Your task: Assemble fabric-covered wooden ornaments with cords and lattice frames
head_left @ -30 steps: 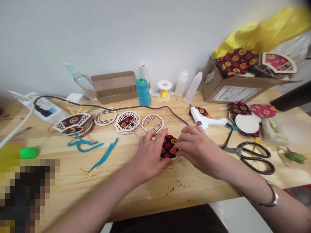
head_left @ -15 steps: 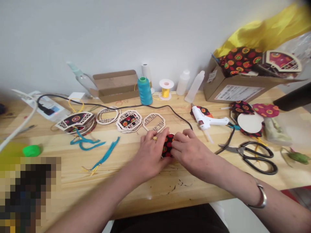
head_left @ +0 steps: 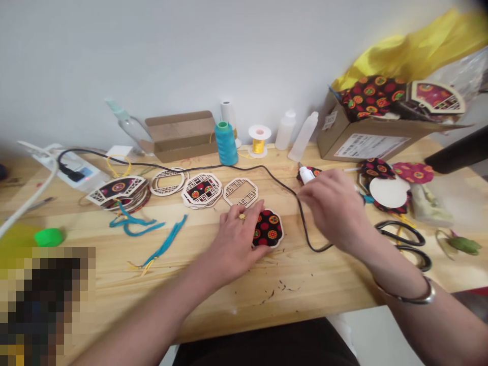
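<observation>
My left hand (head_left: 238,241) rests on the table with its thumb and index finger bracketing a scallop-edged piece covered in black fabric with red and orange flower patterns (head_left: 270,229). The piece lies flat, its left part under the hand. My right hand (head_left: 335,208) is over a white hot glue gun (head_left: 306,174), whose front end sticks out beyond the fingers. Those fingers are bent and slightly blurred, and the handle is hidden, so I cannot tell whether they grip it. The gun's black cord (head_left: 305,229) curves between both hands.
Wooden lattice frames (head_left: 241,193) lie behind my left hand. Teal tassel thread (head_left: 168,244) is at left. Black-handled scissors (head_left: 400,234) lie at right, partly covered. At the back stand a teal thread cone (head_left: 226,145), plastic bottles (head_left: 285,131) and a filled cardboard box (head_left: 358,137).
My right hand has left the fabric-covered piece and moved right and up, over the glue gun. My left hand has stayed on the piece, which now shows more of its surface.
</observation>
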Demonstrator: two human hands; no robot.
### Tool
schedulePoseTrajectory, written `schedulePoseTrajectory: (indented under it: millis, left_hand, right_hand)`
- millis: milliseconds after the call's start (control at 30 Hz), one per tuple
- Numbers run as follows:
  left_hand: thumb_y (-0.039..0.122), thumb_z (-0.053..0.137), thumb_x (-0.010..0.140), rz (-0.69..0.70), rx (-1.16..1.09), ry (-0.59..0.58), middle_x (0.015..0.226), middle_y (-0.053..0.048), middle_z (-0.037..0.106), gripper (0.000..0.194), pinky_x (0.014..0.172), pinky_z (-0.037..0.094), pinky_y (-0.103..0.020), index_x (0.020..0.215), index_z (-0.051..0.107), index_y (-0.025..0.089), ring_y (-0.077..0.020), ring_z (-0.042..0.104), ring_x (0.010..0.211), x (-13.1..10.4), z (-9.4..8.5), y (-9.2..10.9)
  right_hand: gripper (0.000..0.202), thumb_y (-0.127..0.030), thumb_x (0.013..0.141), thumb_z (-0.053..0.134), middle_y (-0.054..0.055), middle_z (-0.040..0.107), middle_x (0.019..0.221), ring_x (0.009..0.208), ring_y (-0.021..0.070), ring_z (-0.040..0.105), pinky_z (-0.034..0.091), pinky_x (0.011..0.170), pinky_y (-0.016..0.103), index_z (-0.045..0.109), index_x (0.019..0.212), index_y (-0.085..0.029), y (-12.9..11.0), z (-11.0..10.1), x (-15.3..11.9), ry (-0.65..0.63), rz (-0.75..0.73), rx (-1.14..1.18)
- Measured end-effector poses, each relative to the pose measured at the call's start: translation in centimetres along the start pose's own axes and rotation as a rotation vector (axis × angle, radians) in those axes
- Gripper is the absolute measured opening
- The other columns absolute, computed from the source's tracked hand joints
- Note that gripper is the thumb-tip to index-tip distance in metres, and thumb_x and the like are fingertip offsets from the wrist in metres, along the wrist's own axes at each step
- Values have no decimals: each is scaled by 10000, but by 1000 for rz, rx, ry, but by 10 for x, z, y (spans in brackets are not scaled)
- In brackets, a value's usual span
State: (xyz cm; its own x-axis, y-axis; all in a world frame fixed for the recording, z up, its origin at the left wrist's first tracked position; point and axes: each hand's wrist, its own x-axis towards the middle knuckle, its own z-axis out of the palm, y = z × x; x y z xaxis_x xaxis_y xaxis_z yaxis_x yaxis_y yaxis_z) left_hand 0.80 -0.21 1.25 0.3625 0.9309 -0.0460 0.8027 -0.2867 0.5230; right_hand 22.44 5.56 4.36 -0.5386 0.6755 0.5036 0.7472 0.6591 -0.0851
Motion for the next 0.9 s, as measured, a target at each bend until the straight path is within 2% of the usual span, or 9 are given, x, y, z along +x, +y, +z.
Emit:
schedulePoseTrajectory:
  millis: [133,200,233,400,467,600,767,900]
  left_hand:
    - [376,608,778,-14,-15,-22,1349,-85,504,756,1012,285,-483,1420,251,198,-306,335,1188,0,-1,1]
    - [376,600,784,-18,-20,-30,1350,-89,498,750,1014,284,-482,1422,250,196,-306,331,1189,1,-2,1]
    - [378,600,784,-21,-18,-29,1347,-94,498,750,1014,285,-481,1422,251,192,-306,331,1189,1,-2,1]
    - [401,604,784,4,0,1,1348,-99,495,762,1014,281,-487,1422,248,185,-307,330,1183,0,0,-1]
    - [405,609,781,19,-1,11,1354,-91,494,762,1011,284,-489,1419,250,193,-307,335,1177,0,1,-1]
    - [409,621,773,27,-7,15,1346,-85,506,773,1000,301,-485,1414,252,188,-303,348,1163,1,1,-1]
    - [415,625,772,23,14,5,1319,-114,523,787,988,314,-497,1412,250,153,-306,358,1154,1,0,0]
    - [420,617,781,25,26,16,1295,-138,525,768,968,331,-497,1405,263,145,-313,363,1151,0,0,1]
  right_hand:
    - [141,-190,873,524,64,622,723,782,242,489,379,707,386,589,749,-209,26,-23,2,230,175,-92]
    - [147,-202,870,529,66,614,711,789,249,488,368,711,391,590,737,-210,28,-27,1,234,214,-116]
    - [148,-200,867,532,66,616,711,791,248,490,364,713,390,593,733,-206,25,-26,1,194,206,-96]
    - [163,-160,876,526,51,634,752,839,217,496,345,727,356,633,756,-183,-7,-11,-3,-250,2,160]
    - [168,-184,890,535,39,627,743,861,207,483,324,745,352,640,759,-180,-16,-3,-5,-335,-87,187]
    - [185,-183,896,547,19,594,691,865,195,444,279,777,369,616,724,-175,-17,5,-3,-300,-311,63]
    - [254,-108,912,467,25,561,695,881,199,411,256,801,406,595,703,-173,-15,3,8,-290,-567,-114]
    - [290,-97,896,459,26,541,665,914,213,402,266,814,433,601,656,-180,-20,3,13,-279,-739,-171]
